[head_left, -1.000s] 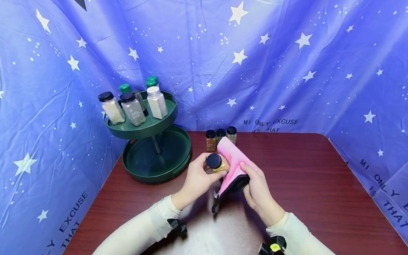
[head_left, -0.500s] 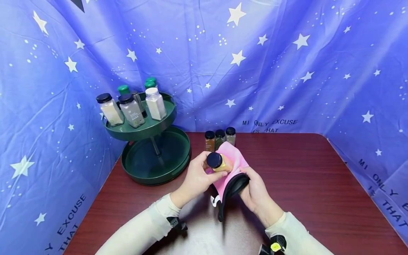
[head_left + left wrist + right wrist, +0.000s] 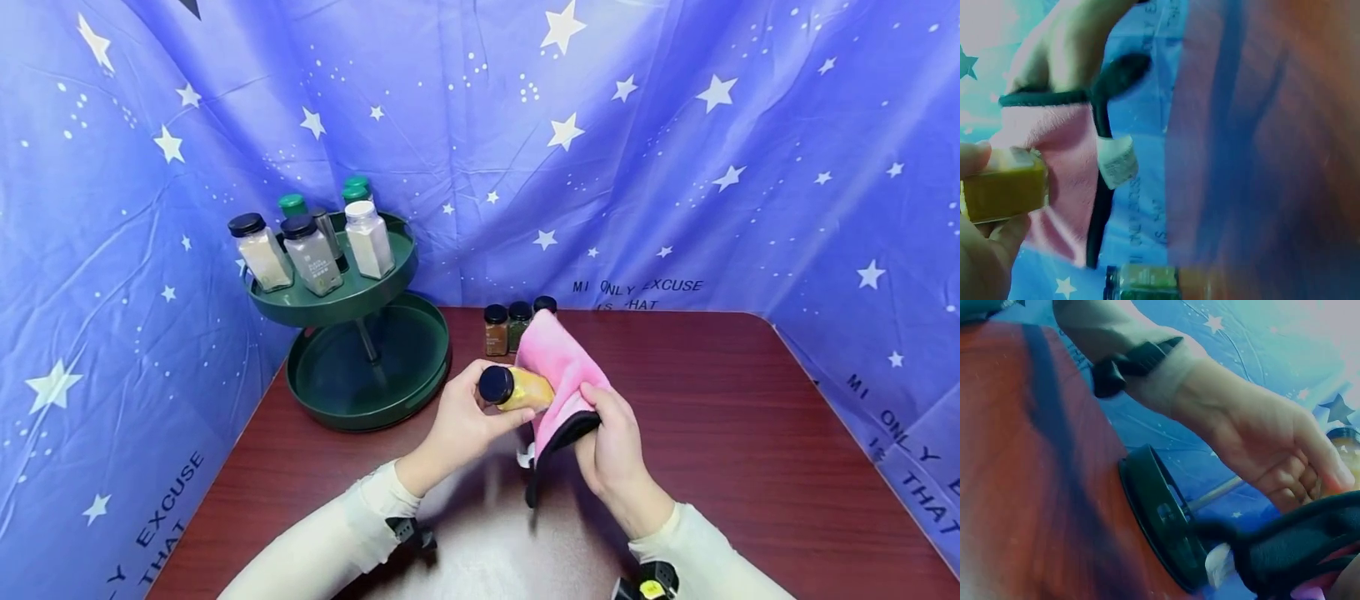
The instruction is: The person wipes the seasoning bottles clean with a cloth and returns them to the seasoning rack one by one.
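Note:
A small spice jar (image 3: 527, 389) with yellow contents and a black lid is tilted on its side above the table, its base toward the right. My left hand (image 3: 463, 425) grips it between thumb and fingers near the lid. My right hand (image 3: 617, 442) holds a pink cloth (image 3: 564, 367) with black edging, bunched close against the jar's base. In the left wrist view, the yellow jar (image 3: 1005, 187) overlaps the pink cloth (image 3: 1066, 162), and a white tag (image 3: 1117, 161) hangs from the black edge. The right wrist view shows the left hand (image 3: 1266, 437) beyond the cloth's black trim.
Behind the hands stand several small black-lidded spice jars (image 3: 496, 332), one partly covered by the cloth. At the left, a green two-tier turntable rack (image 3: 408, 398) bears several jars (image 3: 370, 242) on its upper tier. A star-patterned curtain (image 3: 465, 150) surrounds the brown table (image 3: 712, 400).
The cloth has shifted from behind the jar to its right end, its top corner rising. The jar has tipped further onto its side, showing more of its yellow body.

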### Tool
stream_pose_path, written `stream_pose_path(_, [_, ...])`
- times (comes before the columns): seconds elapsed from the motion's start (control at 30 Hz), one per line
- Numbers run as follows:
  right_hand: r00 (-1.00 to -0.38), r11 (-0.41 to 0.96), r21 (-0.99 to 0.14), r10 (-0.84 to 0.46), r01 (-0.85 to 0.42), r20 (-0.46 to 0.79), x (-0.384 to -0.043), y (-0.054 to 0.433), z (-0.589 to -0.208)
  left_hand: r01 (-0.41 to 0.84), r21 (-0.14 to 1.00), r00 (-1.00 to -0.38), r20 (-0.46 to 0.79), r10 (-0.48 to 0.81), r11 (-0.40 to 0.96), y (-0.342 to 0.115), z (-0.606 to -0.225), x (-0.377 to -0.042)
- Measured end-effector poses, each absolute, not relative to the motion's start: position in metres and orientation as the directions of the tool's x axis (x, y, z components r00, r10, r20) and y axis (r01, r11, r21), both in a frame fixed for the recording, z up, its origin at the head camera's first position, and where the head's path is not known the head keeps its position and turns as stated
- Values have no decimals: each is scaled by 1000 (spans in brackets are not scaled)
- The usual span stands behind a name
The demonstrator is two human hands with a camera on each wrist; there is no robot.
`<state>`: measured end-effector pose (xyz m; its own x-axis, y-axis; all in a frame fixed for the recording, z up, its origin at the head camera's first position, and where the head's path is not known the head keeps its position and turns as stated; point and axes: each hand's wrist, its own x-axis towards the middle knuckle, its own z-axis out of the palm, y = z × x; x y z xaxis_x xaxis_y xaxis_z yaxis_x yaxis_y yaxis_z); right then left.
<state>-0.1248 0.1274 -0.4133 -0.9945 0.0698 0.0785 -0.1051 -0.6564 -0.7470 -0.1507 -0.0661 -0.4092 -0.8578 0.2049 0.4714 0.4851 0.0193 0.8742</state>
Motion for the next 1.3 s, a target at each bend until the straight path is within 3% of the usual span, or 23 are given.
stream_pose_path(0.2, [-996, -667, -743, -90, 48, 17, -130, 126, -410, 479, 874, -845, 484, 228, -77, -64, -407, -146])
stream_pose_path(0.53, [-977, -617, -764, -192, 192, -90, -127, 129, -410, 605, 796, -783, 589, 202, 22, -69, -412, -153])
stream_pose_path(0.9, [-996, -609, -789, -86, 81, -37, -122, 135, -401, 593, 797, -803, 574, 162, 115, -73, -411, -153])
stream_pose_path(1.07, [-998, -617, -787, -55, 23, 15, -126, 132, -405, 534, 843, -837, 517, 179, 61, -69, -409, -145])
stream_pose_path(1.3, [-991, -631, -768, -130, 107, -32, -132, 124, -411, 514, 858, -840, 498, 215, 19, -66, -407, -141])
